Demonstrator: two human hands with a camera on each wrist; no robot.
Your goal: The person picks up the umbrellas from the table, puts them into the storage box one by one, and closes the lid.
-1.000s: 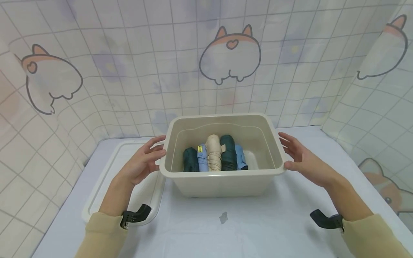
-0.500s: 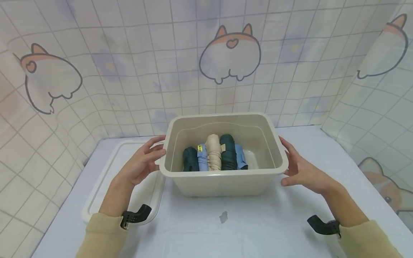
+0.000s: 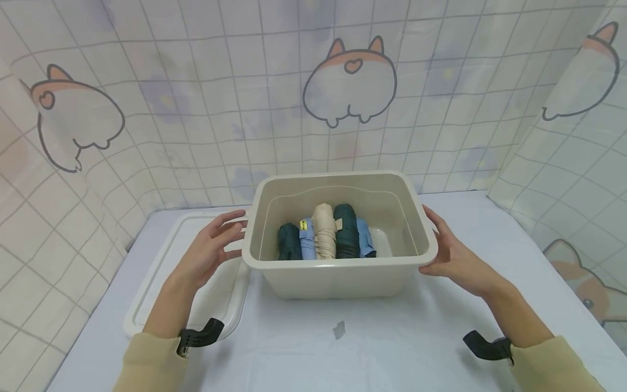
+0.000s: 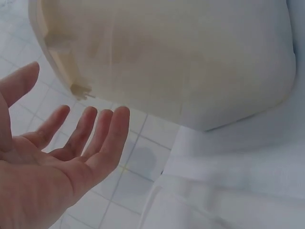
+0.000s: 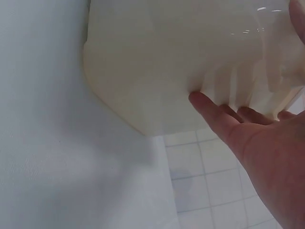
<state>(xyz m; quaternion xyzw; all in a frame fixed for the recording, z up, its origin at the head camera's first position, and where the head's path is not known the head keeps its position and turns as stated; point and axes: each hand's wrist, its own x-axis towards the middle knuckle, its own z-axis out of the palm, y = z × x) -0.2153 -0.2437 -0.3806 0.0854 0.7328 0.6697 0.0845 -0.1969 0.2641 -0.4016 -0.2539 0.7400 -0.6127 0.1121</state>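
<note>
A beige plastic bin (image 3: 338,283) stands on the table, with several rolled fabric bundles side by side in it: dark green, light blue with a yellow label, a beige bundle (image 3: 324,231), another dark green and a blue one. My left hand (image 3: 208,256) is off the bin's left end, fingers spread and loosely bent; the left wrist view shows a gap between that hand (image 4: 71,162) and the bin wall. At the right end, my right hand (image 3: 458,261) is under the rim. In the right wrist view the right hand (image 5: 267,138) touches the side wall with extended fingertips.
A white lid (image 3: 215,296) lies flat on the table left of the bin, partly behind my left forearm. A small grey patch (image 3: 339,330) marks the white tablecloth (image 3: 392,348). Grid-patterned curtains with corgi drawings (image 3: 349,81) hang behind and at both sides.
My left hand has drawn back from the bin's left rim. My right hand has shifted slightly left and down, in under the right rim. The bin has not visibly moved.
</note>
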